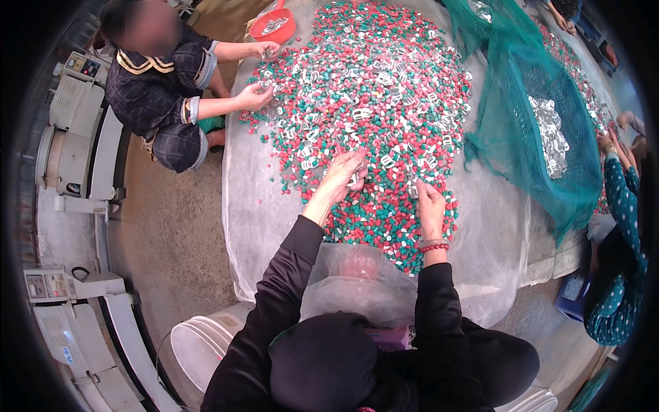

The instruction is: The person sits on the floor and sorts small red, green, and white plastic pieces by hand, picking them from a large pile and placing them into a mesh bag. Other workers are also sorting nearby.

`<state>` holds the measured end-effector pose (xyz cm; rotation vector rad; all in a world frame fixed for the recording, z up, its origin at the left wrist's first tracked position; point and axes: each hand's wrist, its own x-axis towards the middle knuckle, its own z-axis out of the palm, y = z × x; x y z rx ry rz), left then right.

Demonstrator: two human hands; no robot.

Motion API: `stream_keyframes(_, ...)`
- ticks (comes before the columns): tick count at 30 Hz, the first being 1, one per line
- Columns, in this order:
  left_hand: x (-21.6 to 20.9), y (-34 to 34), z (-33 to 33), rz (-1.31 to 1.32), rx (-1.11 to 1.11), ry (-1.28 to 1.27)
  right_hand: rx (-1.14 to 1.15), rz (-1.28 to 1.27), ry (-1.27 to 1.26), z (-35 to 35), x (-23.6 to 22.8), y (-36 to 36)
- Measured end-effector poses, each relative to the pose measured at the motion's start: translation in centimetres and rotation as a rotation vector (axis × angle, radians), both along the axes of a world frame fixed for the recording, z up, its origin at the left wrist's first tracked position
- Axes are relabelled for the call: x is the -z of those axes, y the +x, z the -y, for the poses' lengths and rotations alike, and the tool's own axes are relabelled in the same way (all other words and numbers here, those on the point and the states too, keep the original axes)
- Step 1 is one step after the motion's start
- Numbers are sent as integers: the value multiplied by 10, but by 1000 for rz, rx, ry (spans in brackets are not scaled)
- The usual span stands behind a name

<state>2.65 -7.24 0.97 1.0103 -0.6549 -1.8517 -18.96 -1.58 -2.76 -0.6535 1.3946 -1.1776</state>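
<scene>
A wide heap of small red, green and white chips [371,206] lies before me, with many silvery metal buckles [388,161] mixed through it. Over the near middle of the heap, my left hand [341,173] is closed, and a pale metal buckle [354,180] shows at its fingers. To its right, my right hand [431,204] pinches another metal buckle [412,187] between thumb and fingers, just above the chips. A red bead bracelet [435,246] circles my right wrist. My left palm is hidden, so I cannot tell how many buckles it holds.
A translucent sheet [257,226] lies under the heap. At right, a green net [504,137] holds more buckles [547,137]. A red scoop [283,33] with metal pieces sits at the far left. A person [171,82] sorts there; others work at right. White buckets [199,343] stand near me.
</scene>
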Motion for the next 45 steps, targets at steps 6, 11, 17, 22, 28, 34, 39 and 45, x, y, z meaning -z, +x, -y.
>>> stream_keyframes(6, -7, -10, 11, -168, 23, 138, 196, 540, 91, 16, -24, -19)
stream_keyframes(11, 12, -24, 41, 402, 296, -98, -170, 178, 43, 44, -1, -48)
stream_keyframes(17, 50, -47, 26, 1446, 271, -866, -314, -878, -21, 41, 40, -11)
stream_keyframes(22, 35, -30, 7, 854, 254, -306, -94, -120, -58, 23, 23, -4)
stream_keyframes(28, -3, -16, -13, -210, 107, 76, -69, 500, 25, 15, -8, -15)
stream_keyframes(34, -20, -48, -22, -71, 40, 27, -33, 678, -23, -1, -17, -9)
stream_keyframes(39, -39, -81, -53, 838, 159, -782, 144, 1086, 88, -31, -5, 17)
stream_keyframes(45, -28, -58, -50, 1008, -152, -758, 349, 1219, 200, -11, 2, -5)
